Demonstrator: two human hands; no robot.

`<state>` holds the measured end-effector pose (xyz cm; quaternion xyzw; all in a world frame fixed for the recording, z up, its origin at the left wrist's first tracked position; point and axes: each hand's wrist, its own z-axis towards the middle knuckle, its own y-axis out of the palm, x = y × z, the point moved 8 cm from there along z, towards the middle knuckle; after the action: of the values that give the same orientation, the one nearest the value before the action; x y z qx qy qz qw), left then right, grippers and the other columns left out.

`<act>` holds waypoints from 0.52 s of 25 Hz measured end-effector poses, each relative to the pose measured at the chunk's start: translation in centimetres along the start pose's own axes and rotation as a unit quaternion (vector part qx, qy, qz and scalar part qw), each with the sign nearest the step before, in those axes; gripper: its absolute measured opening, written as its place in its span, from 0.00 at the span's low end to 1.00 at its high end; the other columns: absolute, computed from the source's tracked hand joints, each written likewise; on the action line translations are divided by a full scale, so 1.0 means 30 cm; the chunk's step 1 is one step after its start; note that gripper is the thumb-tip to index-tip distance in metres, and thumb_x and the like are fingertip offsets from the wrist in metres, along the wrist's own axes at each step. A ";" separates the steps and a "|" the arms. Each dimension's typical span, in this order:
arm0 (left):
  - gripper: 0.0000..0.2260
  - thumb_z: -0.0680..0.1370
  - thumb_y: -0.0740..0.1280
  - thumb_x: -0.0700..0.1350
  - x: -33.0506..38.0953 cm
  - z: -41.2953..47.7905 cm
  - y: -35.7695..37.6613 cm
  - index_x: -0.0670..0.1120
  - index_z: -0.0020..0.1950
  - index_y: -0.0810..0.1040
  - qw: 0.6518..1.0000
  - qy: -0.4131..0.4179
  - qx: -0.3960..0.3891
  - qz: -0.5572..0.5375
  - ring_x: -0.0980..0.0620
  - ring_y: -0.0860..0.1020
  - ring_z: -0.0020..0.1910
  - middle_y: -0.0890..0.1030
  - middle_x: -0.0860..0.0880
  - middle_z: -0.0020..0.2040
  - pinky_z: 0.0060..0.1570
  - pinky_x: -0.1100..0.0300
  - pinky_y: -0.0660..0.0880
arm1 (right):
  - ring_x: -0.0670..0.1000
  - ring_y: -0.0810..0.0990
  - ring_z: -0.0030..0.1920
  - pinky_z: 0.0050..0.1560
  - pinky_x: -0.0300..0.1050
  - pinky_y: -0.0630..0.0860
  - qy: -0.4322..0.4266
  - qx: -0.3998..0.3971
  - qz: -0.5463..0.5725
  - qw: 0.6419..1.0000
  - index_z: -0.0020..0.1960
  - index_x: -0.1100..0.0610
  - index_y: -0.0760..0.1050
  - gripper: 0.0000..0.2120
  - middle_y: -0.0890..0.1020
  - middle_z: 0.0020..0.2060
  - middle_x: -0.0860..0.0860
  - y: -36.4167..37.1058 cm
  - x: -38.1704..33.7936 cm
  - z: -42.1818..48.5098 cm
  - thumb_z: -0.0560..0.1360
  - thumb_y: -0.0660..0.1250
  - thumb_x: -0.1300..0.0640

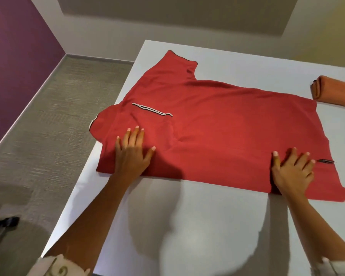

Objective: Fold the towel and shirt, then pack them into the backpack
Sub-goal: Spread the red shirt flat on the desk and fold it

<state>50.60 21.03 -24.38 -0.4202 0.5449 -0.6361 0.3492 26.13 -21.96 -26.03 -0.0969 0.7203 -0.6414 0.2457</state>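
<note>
Only one red short-sleeved knit shirt point(217, 124) lies spread on the white, smooth rectangular table point(187, 226), its near edge folded over; one striped black-and-white trimmed band shows near the collar end on the left, and a second small striped trim peeks out by the right side. Two bare hands press flat on the cloth: the left hand point(132, 153) with straight, spread fingers on the folded near-left part, the right hand point(292, 172) with splayed fingers on the near-right edge, neither gripping anything. One folded orange terry towel point(333, 91), thick and soft-edged, rests on the table just beyond the shirt's far-right corner. Grey woven carpet point(48, 120) and a purple wall point(18, 56) lie left.
</note>
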 end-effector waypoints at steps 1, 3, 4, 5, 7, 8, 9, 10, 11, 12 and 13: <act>0.34 0.76 0.51 0.66 -0.003 -0.003 0.035 0.49 0.77 0.62 1.000 0.008 -0.013 0.013 0.43 0.59 0.76 0.63 0.47 0.77 0.72 0.38 0.53 | 0.65 0.48 0.76 0.72 0.67 0.48 0.006 -0.010 -0.010 1.000 0.77 0.56 0.56 0.38 0.53 0.77 0.63 0.025 0.001 -0.005 0.76 0.45 0.31; 0.36 0.76 0.49 0.69 -0.016 -0.016 0.065 0.51 0.79 0.58 0.999 0.012 -0.013 0.028 0.43 0.54 0.78 0.58 0.48 0.79 0.73 0.37 0.51 | 0.66 0.46 0.77 0.73 0.67 0.45 0.026 -0.010 -0.010 1.000 0.77 0.56 0.55 0.41 0.51 0.77 0.62 0.024 0.002 -0.013 0.74 0.42 0.30; 0.36 0.76 0.48 0.70 -0.018 -0.020 0.064 0.51 0.79 0.57 1.000 0.010 -0.010 0.027 0.43 0.53 0.78 0.57 0.48 0.79 0.72 0.37 0.51 | 0.66 0.45 0.77 0.73 0.67 0.44 0.030 -0.002 -0.006 1.000 0.77 0.57 0.56 0.41 0.50 0.77 0.62 0.010 -0.023 -0.016 0.74 0.42 0.30; 0.37 0.75 0.48 0.71 -0.018 -0.021 0.058 0.53 0.79 0.56 1.000 0.007 -0.006 0.028 0.43 0.52 0.78 0.56 0.48 0.79 0.72 0.36 0.51 | 0.65 0.45 0.77 0.72 0.68 0.43 0.019 0.008 0.001 1.000 0.77 0.58 0.57 0.41 0.51 0.77 0.62 -0.010 -0.080 -0.019 0.74 0.43 0.32; 0.38 0.73 0.48 0.74 -0.006 -0.018 0.050 0.57 0.79 0.54 0.999 0.012 -0.005 0.037 0.41 0.51 0.78 0.55 0.47 0.80 0.72 0.35 0.50 | 0.63 0.47 0.77 0.73 0.67 0.46 -0.060 0.026 0.026 0.998 0.75 0.59 0.60 0.37 0.54 0.77 0.61 -0.048 -0.285 -0.035 0.75 0.47 0.35; 0.37 0.72 0.48 0.75 -0.001 -0.019 0.048 0.60 0.78 0.52 0.999 0.014 -0.004 0.036 0.39 0.50 0.78 0.54 0.46 0.80 0.71 0.34 0.50 | 0.60 0.49 0.77 0.73 0.65 0.48 -0.127 0.018 0.041 0.991 0.74 0.58 0.62 0.35 0.56 0.77 0.59 -0.050 -0.429 -0.058 0.76 0.51 0.36; 0.37 0.72 0.48 0.76 0.003 -0.019 0.045 0.62 0.78 0.52 0.999 0.014 -0.003 0.033 0.38 0.50 0.78 0.54 0.46 0.80 0.71 0.33 0.50 | 0.58 0.51 0.77 0.73 0.63 0.50 -0.200 -0.001 0.050 0.979 0.73 0.56 0.64 0.32 0.57 0.77 0.58 -0.039 -0.588 -0.091 0.77 0.55 0.37; 0.37 0.72 0.48 0.76 0.001 -0.020 0.043 0.63 0.78 0.51 0.999 0.013 -0.001 0.031 0.38 0.49 0.78 0.54 0.46 0.80 0.71 0.33 0.49 | 0.57 0.53 0.77 0.73 0.61 0.51 -0.268 -0.022 0.048 0.962 0.72 0.55 0.66 0.30 0.59 0.77 0.56 -0.018 -0.751 -0.132 0.77 0.59 0.39; 0.37 0.71 0.48 0.77 -0.002 -0.020 0.041 0.64 0.77 0.51 1.000 0.010 0.002 0.028 0.37 0.49 0.78 0.54 0.46 0.80 0.71 0.32 0.49 | 0.55 0.56 0.76 0.73 0.61 0.52 -0.325 -0.045 0.035 0.944 0.72 0.53 0.66 0.29 0.60 0.76 0.55 0.011 -0.905 -0.178 0.76 0.61 0.39; 0.37 0.71 0.48 0.77 -0.003 -0.021 0.038 0.65 0.77 0.52 1.000 0.006 0.006 0.027 0.37 0.49 0.78 0.54 0.47 0.80 0.71 0.32 0.48 | 0.55 0.57 0.76 0.72 0.61 0.52 -0.369 -0.067 0.013 0.927 0.72 0.52 0.66 0.29 0.60 0.76 0.54 0.043 -1.044 -0.224 0.76 0.62 0.39; 0.37 0.71 0.49 0.77 -0.003 -0.021 0.034 0.65 0.77 0.52 1.000 0.003 0.009 0.026 0.37 0.49 0.78 0.54 0.47 0.80 0.71 0.32 0.48 | 0.56 0.59 0.74 0.72 0.61 0.52 -0.400 -0.088 -0.013 0.912 0.73 0.52 0.64 0.31 0.62 0.76 0.54 0.077 -1.162 -0.268 0.75 0.63 0.38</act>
<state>50.05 21.20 -25.44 -0.4002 0.5512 -0.6331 0.3678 52.70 1.31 -19.81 -0.3756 0.6143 -0.4860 0.4953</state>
